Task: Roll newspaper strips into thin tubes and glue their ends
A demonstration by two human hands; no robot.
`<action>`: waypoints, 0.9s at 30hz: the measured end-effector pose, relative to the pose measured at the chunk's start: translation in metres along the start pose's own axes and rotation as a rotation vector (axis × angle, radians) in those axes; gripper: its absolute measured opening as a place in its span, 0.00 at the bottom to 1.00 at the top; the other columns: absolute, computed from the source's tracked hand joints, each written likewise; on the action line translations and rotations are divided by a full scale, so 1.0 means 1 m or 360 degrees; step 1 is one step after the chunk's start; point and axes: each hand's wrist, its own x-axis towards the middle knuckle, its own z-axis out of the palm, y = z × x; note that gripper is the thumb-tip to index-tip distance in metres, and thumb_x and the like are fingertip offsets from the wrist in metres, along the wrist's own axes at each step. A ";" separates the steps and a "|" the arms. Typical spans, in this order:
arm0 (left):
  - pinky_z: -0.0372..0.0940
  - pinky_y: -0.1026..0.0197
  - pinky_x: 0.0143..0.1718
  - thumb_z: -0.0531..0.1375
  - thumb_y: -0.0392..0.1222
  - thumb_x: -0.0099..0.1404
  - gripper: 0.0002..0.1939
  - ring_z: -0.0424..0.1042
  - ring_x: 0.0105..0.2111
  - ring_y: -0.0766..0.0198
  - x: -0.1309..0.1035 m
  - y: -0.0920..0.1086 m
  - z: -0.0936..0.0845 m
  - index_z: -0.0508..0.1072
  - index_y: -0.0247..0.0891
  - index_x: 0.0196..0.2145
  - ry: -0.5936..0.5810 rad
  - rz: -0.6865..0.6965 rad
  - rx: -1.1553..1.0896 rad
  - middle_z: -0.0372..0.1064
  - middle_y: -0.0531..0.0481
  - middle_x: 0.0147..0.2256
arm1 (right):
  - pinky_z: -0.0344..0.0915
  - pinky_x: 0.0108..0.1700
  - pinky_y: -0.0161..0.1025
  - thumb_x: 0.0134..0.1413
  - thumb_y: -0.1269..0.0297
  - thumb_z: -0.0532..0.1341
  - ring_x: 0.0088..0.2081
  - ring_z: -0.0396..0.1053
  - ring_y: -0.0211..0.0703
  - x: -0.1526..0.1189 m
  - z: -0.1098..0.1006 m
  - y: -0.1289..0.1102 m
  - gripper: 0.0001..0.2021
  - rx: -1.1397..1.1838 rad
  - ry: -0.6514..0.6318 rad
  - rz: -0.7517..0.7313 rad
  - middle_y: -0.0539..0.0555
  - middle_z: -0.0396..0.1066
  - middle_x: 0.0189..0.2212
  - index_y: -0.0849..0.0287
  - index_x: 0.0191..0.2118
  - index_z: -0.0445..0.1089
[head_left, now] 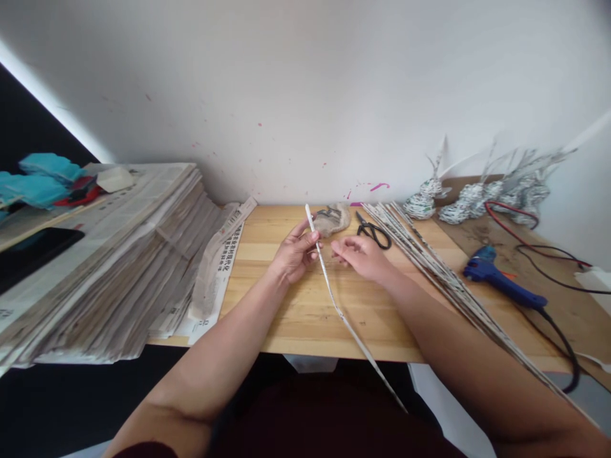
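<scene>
Left of the hands, a tall stack of newspapers (157,254) fills that side of the bench (305,324). Beyond them lie a small mesh-like bundle (337,219) and black scissors (375,230); to their right, a bunch of paper sticks (429,257), then a blue glue gun (506,284). The left hand (294,254) pinches a long paper tube (330,289) near its upper end; the right hand (360,256), fingers curled, is just beside it.
</scene>
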 end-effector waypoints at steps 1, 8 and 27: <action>0.60 0.73 0.19 0.71 0.33 0.50 0.31 0.71 0.25 0.71 0.000 -0.001 0.000 0.72 0.43 0.53 0.0007 -0.0004 -0.0003 0.72 0.54 0.29 | 0.61 0.29 0.34 0.54 0.44 0.61 0.25 0.66 0.35 -0.002 0.004 -0.003 0.21 0.0084 -0.0103 0.0031 0.52 0.71 0.26 0.61 0.29 0.70; 0.58 0.73 0.18 0.71 0.33 0.51 0.28 0.69 0.24 0.72 0.000 -0.002 -0.001 0.73 0.43 0.51 0.0025 -0.0036 -0.0065 0.71 0.54 0.30 | 0.49 0.19 0.30 0.52 0.47 0.63 0.20 0.62 0.30 -0.013 0.031 -0.014 0.19 0.0715 -0.0396 0.0344 0.49 0.68 0.23 0.61 0.29 0.69; 0.64 0.75 0.21 0.62 0.35 0.64 0.08 0.70 0.23 0.75 0.013 0.004 -0.009 0.75 0.34 0.43 0.0393 0.0056 -0.0301 0.72 0.52 0.27 | 0.55 0.14 0.27 0.58 0.51 0.61 0.19 0.68 0.34 -0.029 0.011 -0.026 0.16 0.0647 -0.0662 0.0605 0.49 0.68 0.20 0.61 0.31 0.68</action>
